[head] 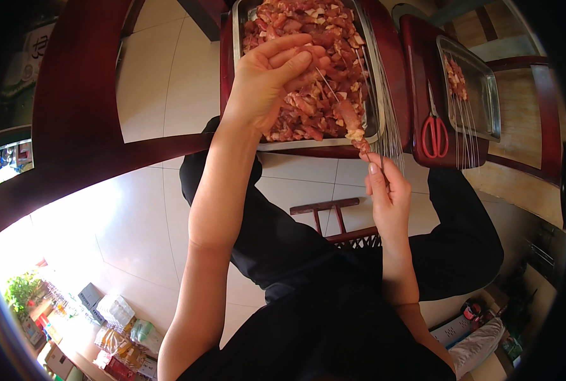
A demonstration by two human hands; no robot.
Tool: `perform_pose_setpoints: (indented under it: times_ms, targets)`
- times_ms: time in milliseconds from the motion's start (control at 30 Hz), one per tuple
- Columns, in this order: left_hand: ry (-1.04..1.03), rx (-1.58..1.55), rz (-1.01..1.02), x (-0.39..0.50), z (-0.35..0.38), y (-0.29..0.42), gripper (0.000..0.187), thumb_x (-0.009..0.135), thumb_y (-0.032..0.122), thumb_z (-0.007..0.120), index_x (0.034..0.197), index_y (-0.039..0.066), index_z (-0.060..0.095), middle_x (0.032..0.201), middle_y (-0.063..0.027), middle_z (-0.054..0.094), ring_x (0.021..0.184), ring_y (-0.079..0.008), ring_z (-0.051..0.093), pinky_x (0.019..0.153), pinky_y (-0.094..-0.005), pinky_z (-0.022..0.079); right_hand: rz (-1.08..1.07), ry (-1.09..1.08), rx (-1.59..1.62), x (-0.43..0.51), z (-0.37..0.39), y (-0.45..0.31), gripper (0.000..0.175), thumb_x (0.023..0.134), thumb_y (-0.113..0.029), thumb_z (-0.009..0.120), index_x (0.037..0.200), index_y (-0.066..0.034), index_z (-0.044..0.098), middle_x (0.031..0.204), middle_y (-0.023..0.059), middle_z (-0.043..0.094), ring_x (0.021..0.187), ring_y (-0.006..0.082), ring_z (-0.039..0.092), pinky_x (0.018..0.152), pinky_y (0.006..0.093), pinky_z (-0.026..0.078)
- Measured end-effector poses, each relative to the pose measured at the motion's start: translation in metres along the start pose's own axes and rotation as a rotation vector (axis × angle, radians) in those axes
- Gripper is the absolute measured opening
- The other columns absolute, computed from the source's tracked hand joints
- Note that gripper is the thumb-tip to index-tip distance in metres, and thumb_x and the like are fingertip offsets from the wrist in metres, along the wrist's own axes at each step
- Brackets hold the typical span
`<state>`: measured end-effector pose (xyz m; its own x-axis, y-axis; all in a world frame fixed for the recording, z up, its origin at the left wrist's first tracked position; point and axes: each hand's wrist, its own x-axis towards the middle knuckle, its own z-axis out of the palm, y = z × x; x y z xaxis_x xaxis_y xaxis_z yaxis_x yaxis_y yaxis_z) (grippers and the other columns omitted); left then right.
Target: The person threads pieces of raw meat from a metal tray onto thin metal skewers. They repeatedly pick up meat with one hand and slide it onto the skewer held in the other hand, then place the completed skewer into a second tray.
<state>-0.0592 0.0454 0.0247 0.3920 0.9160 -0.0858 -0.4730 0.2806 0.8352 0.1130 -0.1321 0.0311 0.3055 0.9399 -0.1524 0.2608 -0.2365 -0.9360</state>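
My right hand [387, 195] grips the lower end of a thin metal skewer [327, 83]. Several pieces of raw meat [348, 116] are threaded on its lower half, just beyond my fingertips. Its bare upper end points toward my left hand [283, 66], which hovers with bent fingers over a metal tray [311, 144]. Whether those fingers hold a bit of meat is hard to make out. Cut raw meat [283, 19] with paler chunks fills this tray. A bundle of bare metal skewers [387, 105] lies along its right rim.
On a dark red stool [418, 57] to the right rest red-handled scissors [435, 135] and a second metal tray [483, 95]. Threaded meat skewers [455, 81] lie in that tray, their ends overhanging its near rim. A wooden rack-like piece [326, 207] stands between my legs.
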Motion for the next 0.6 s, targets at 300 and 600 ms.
perform_pose_setpoints:
  times_ms: [300, 600]
  targets:
    - [-0.082, 0.045, -0.105, -0.003, 0.006, -0.002, 0.037, 0.089, 0.005, 0.06, 0.123, -0.005, 0.05, 0.103, -0.0145, 0.066, 0.097, -0.0228, 0.065, 0.083, -0.0292, 0.055, -0.017, -0.023, -0.029, 0.001, -0.003, -0.005, 0.02, 0.093, -0.008, 0.051, 0.106, 0.0007, 0.063, 0.06, -0.0008, 0.048, 0.054, 0.0048, 0.04, 0.049, 0.0211, 0.034]
    - [-0.064, 0.141, -0.053, -0.011, 0.031, -0.005, 0.046, 0.088, 0.003, 0.061, 0.129, -0.008, 0.042, 0.101, -0.0159, 0.067, 0.094, -0.0178, 0.065, 0.08, -0.0262, 0.054, 0.029, -0.008, 0.041, 0.005, 0.004, -0.014, 0.022, 0.096, -0.011, 0.049, 0.108, 0.0018, 0.061, 0.063, -0.0036, 0.044, 0.056, 0.004, 0.036, 0.05, 0.0204, 0.028]
